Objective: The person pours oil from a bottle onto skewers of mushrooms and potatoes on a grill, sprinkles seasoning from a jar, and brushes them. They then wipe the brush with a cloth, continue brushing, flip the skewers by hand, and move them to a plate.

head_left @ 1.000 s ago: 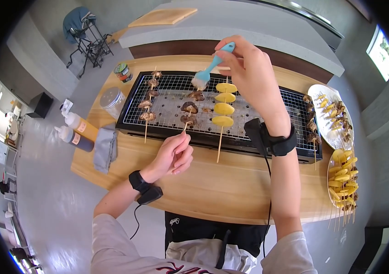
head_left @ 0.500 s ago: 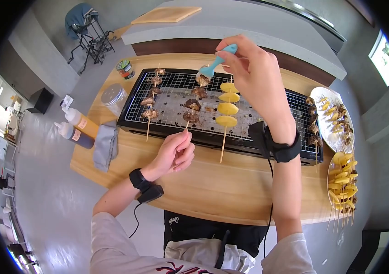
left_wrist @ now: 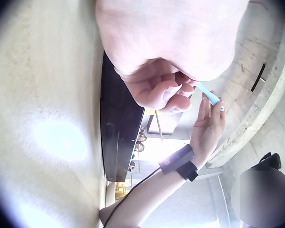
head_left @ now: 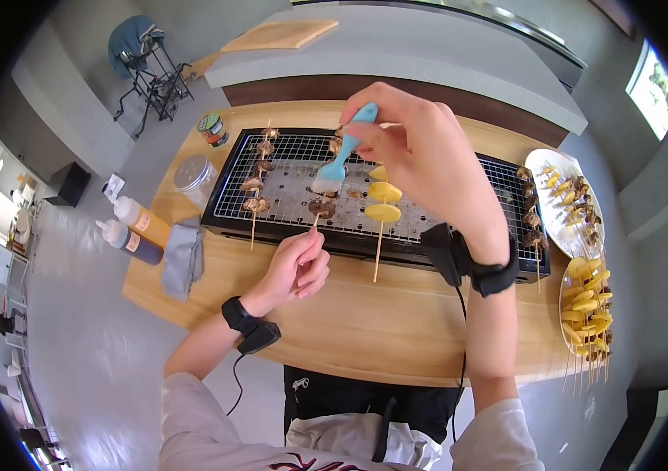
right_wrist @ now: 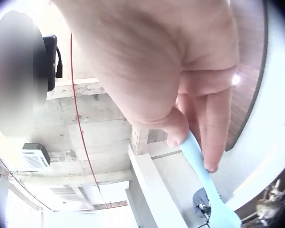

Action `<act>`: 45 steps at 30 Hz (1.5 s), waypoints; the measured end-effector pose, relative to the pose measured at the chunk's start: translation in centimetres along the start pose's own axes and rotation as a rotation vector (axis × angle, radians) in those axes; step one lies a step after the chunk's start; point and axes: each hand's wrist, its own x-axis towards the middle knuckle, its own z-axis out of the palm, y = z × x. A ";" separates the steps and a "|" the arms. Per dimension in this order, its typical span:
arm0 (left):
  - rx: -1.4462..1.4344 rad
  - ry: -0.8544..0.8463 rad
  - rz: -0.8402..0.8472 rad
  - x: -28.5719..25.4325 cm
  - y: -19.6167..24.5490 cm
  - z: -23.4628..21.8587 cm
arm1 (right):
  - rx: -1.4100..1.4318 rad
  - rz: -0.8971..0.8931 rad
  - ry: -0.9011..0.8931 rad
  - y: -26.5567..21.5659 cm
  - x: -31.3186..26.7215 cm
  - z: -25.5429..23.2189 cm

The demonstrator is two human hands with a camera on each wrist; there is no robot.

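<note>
Brush (head_left: pixel 336 169) in light blue, with pale bristles, slants over a mushroom skewer (head_left: pixel 322 209), its tip at the dark, glossy piece second from the near end; whether it touches is unclear. Right hand (head_left: pixel 428 153) has its thumb and fingers grasping the handle; left hand (head_left: pixel 299 263) pinches the skewer's near end.

Beneath is a black grill (head_left: pixel 350 242) with wire mesh, set on a light wooden desk (head_left: pixel 365 314). Just right of the brushed skewer lies a potato skewer (head_left: pixel 383 213). Sauce bottles (head_left: pixel 142 221) and a grey cloth (head_left: pixel 182 259) sit at the left; a white plate (head_left: pixel 535 163) holds more skewers at the right. Beyond stands a grey counter (head_left: pixel 405 51).

Half a second ago the bristles were at the skewer's far end; they have come nearer, while the left hand has barely shifted.
</note>
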 end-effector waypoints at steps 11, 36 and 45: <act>0.130 0.122 -0.076 -0.1 2.7 0.3 | -0.166 -0.056 0.309 2.1 -1.4 -4.3; 0.143 0.209 -0.179 0.1 -1.1 10.1 | -0.262 -0.124 0.224 4.2 -2.7 -5.2; 0.088 0.196 -0.092 0.8 -0.9 9.5 | -0.272 -0.121 0.059 -0.6 -4.2 -6.9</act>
